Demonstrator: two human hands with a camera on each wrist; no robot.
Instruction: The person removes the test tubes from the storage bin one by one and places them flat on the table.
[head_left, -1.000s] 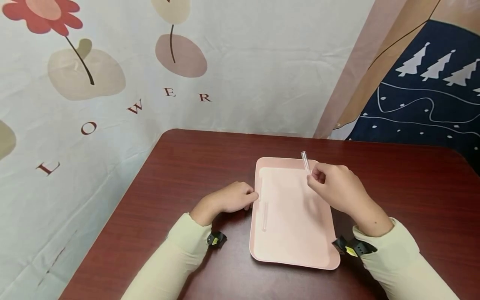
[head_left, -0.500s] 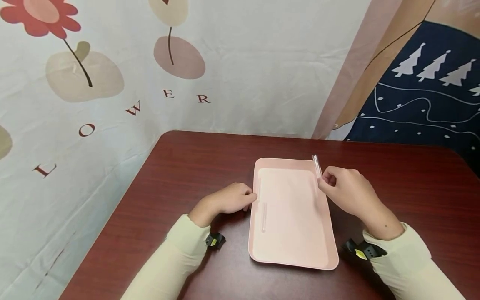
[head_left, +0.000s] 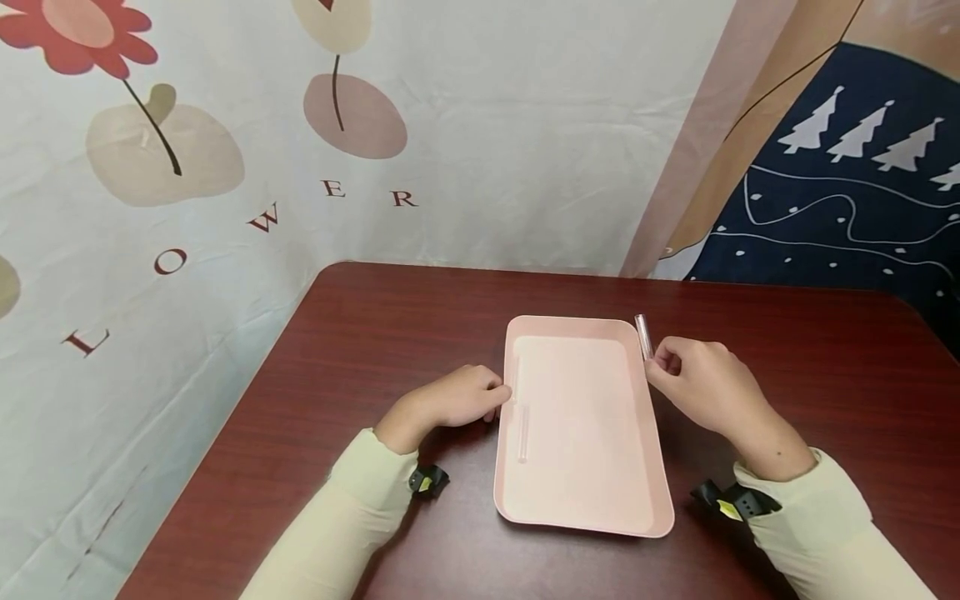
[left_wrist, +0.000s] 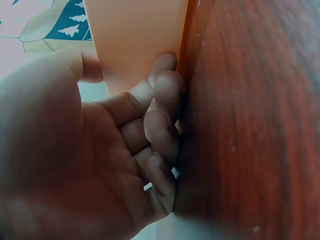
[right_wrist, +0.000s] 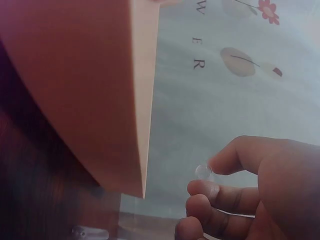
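Observation:
My right hand (head_left: 708, 382) pinches a clear tube (head_left: 642, 336) between thumb and index finger, just outside the right rim of the pink tray (head_left: 592, 492). In the right wrist view the tube's round end (right_wrist: 203, 172) shows between the fingertips. A second clear tube (head_left: 522, 433) lies lengthwise inside the tray, near its left side. My left hand (head_left: 457, 396) holds the tray's left rim; its thumb is over the edge and its curled fingers (left_wrist: 167, 90) are against the outer wall, near the table.
The tray stands on a dark red wooden table (head_left: 420, 325). A printed cloth (head_left: 525, 167) hangs behind it. In the right wrist view, a clear object (right_wrist: 90, 233) lies low on the table beyond the tray, partly cut off.
My right hand has moved right with the tube, from above the tray to just past its right rim, and slightly lower. The left hand keeps its place on the tray.

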